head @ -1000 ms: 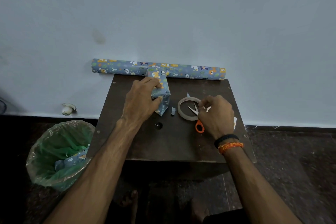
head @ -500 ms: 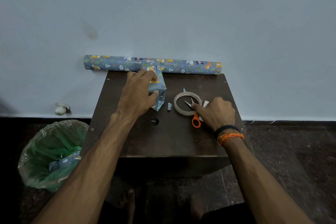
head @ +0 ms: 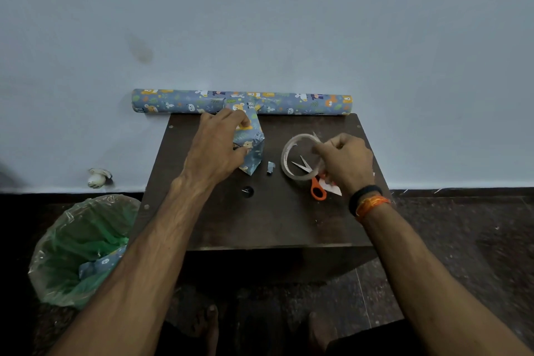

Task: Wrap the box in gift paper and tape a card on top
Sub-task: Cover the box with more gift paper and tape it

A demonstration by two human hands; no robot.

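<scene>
**Hands on box and tape**

My left hand [head: 215, 150] grasps the paper-wrapped box [head: 250, 147] on the dark counter [head: 260, 220]; my right hand [head: 345, 162] pinches the tape roll [head: 289, 153] lying over the scissors [head: 313, 182]. A gift paper roll [head: 303, 104] lies against the pale wall [head: 260, 23]. A green-lined bin [head: 78, 248] stands on the floor, left.

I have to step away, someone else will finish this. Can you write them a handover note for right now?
Left hand holds the paper folded round the box.
Right hand grips the tape roll, lifted over the scissors on the table.
Paper roll lies along the wall.
Done: box mostly wrapped.
Left: tape the folds, then tape a card on top; the white piece under the right hand may be the card.
</scene>
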